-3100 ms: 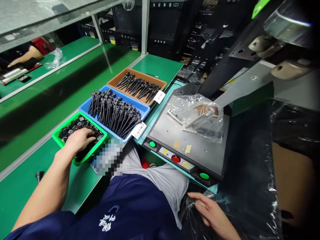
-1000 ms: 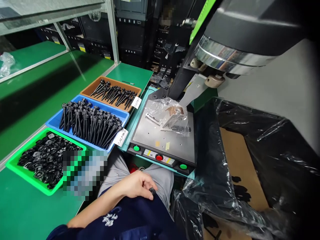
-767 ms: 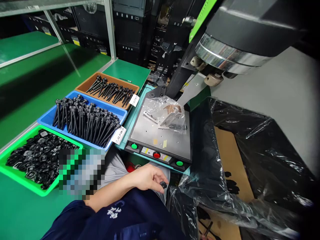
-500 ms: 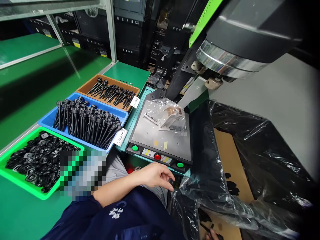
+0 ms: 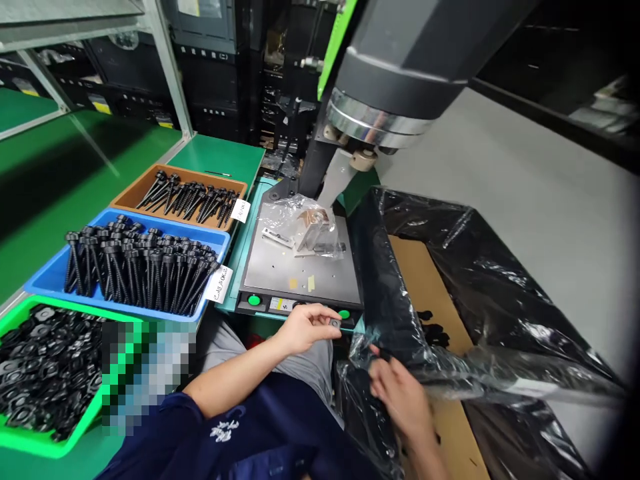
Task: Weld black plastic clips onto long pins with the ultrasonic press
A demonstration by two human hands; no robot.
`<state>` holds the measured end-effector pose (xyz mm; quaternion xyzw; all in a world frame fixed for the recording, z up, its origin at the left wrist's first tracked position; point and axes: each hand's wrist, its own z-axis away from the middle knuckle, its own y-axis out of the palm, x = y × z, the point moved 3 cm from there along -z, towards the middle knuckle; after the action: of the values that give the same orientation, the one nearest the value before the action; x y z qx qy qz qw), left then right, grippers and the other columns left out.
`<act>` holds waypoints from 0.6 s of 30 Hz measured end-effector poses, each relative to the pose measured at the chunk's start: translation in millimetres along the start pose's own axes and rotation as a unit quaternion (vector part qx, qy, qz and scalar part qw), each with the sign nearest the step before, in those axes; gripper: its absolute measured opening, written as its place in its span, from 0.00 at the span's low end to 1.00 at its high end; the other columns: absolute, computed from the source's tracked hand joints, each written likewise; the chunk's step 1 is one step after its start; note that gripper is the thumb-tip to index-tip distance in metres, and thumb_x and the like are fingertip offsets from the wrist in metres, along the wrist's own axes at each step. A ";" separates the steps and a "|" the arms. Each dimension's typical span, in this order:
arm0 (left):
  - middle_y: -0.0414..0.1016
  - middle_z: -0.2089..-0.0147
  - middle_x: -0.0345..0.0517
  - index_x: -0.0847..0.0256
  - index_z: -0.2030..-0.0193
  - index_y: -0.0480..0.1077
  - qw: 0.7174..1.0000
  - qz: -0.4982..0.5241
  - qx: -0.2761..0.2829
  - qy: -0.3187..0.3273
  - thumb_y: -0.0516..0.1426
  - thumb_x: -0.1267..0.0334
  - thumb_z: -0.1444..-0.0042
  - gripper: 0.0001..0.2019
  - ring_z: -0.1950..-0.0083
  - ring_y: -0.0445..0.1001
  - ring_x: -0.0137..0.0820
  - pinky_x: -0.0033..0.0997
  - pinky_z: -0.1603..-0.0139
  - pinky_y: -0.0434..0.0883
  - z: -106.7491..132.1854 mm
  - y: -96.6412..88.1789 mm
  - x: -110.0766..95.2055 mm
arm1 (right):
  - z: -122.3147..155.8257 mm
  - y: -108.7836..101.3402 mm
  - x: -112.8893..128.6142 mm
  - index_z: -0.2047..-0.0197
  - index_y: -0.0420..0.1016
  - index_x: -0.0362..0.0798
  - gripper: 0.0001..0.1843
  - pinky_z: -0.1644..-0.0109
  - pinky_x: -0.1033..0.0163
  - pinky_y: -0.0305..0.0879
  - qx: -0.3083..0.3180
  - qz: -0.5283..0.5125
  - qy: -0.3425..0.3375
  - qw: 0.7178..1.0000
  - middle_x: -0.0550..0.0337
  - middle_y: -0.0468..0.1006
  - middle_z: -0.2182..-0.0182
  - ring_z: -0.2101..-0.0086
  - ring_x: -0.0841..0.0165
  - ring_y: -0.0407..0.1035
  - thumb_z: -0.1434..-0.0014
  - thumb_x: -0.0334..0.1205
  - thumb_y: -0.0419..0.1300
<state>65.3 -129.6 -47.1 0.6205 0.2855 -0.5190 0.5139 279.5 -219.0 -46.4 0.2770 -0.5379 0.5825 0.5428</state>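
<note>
My left hand (image 5: 303, 328) reaches across my lap and pinches a small black round part (image 5: 335, 324) just in front of the press's control strip, close to its right green button (image 5: 344, 313). My right hand (image 5: 400, 393) is lower right, at the rim of the black plastic liner (image 5: 400, 267) of a cardboard box (image 5: 425, 287). Its fingers are curled on a slim black part (image 5: 379, 351) that I can barely make out. The press plate (image 5: 300, 270) carries a clear bag with metal fixture pieces (image 5: 303, 223).
On the green bench to the left stand a green tray (image 5: 35, 443) of black washers, a blue tray (image 5: 45, 283) of black bolts and a brown tray (image 5: 127, 193) of more bolts. The press head (image 5: 380, 120) hangs above the plate. A blurred patch covers the bench edge.
My left hand left the green tray with a small black part and moved right, across my lap, to the press's front. My right hand rose into view beside the liner. The view swung right.
</note>
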 end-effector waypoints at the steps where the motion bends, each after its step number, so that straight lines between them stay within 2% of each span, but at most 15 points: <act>1: 0.67 0.73 0.40 0.63 0.63 0.80 1.000 0.016 -0.016 0.003 0.71 0.53 0.62 0.21 0.72 0.62 0.25 0.27 0.70 0.60 -1.3 -0.2 2.0 | -4.8 25.9 8.7 0.74 0.66 0.52 0.25 0.81 0.62 0.58 0.050 -0.007 -0.016 0.999 0.62 0.65 0.80 0.83 0.70 0.57 0.48 0.67 0.58; 3: 0.69 0.69 0.41 0.62 0.63 0.80 0.998 0.033 -0.049 0.025 0.70 0.56 0.62 0.18 0.69 0.64 0.26 0.27 0.68 0.62 -3.7 -3.9 2.7 | -14.7 65.8 24.3 0.69 0.68 0.50 0.23 0.78 0.64 0.60 0.122 -0.022 -0.084 0.989 0.62 0.68 0.76 0.81 0.71 0.59 0.42 0.63 0.55; 6: 0.73 0.61 0.45 0.60 0.64 0.80 0.994 0.039 -0.081 0.059 0.70 0.59 0.61 0.15 0.63 0.68 0.29 0.28 0.63 0.66 -6.4 -14.3 -2.1 | -27.5 93.6 38.8 0.64 0.70 0.49 0.19 0.73 0.65 0.63 0.150 -0.012 -0.164 0.975 0.62 0.69 0.74 0.78 0.71 0.63 0.36 0.56 0.51; 13: 0.75 0.67 0.41 0.60 0.61 0.80 0.993 0.047 -0.102 0.028 0.69 0.59 0.59 0.16 0.68 0.68 0.25 0.27 0.63 0.68 -4.2 -31.9 -7.7 | -39.6 100.5 55.2 0.65 0.73 0.48 0.17 0.72 0.66 0.62 0.185 0.019 -0.239 0.953 0.62 0.70 0.74 0.78 0.73 0.63 0.33 0.48 0.50; 18: 0.73 0.72 0.40 0.61 0.61 0.80 0.993 0.022 -0.114 0.018 0.69 0.58 0.58 0.17 0.71 0.67 0.26 0.28 0.66 0.67 -2.1 -34.1 -8.3 | -40.9 94.5 68.3 0.55 0.76 0.49 0.12 0.64 0.63 0.67 0.143 0.059 -0.307 0.939 0.57 0.76 0.66 0.68 0.67 0.70 0.34 0.42 0.52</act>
<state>33.2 -115.6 -51.1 0.5731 0.3382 -0.4605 0.5874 184.7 -142.4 -26.3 0.4848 -0.6050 0.5707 0.2706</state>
